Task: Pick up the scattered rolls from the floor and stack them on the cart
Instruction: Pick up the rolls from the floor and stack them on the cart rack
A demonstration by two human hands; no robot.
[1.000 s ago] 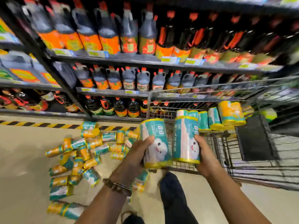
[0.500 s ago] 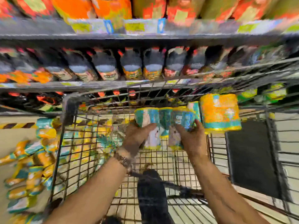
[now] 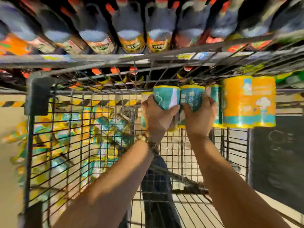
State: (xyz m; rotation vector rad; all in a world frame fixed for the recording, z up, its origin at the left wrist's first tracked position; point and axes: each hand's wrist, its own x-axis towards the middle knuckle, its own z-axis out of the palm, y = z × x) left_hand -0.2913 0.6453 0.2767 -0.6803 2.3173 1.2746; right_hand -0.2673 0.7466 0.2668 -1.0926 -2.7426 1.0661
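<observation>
Floor rolls (image 3: 54, 129), blurred, lie beyond the cart (image 3: 37, 96) mesh at 9 o'clock. Your left hand (image 3: 156, 116) grips one teal roll (image 3: 166, 96), your right hand (image 3: 199, 117) a second roll (image 3: 191, 96), apparently touching, inside the cart. Stacked rolls (image 3: 248, 102) stand just beside at 3 o'clock.

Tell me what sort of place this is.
Most likely a supermarket aisle: shelved rows of bottles above shelf-edge labels, a wire cart, and packaged rolls stacked in it.

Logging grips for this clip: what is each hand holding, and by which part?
The left hand grips one teal roll around its side; the right hand grips a second roll likewise.
</observation>
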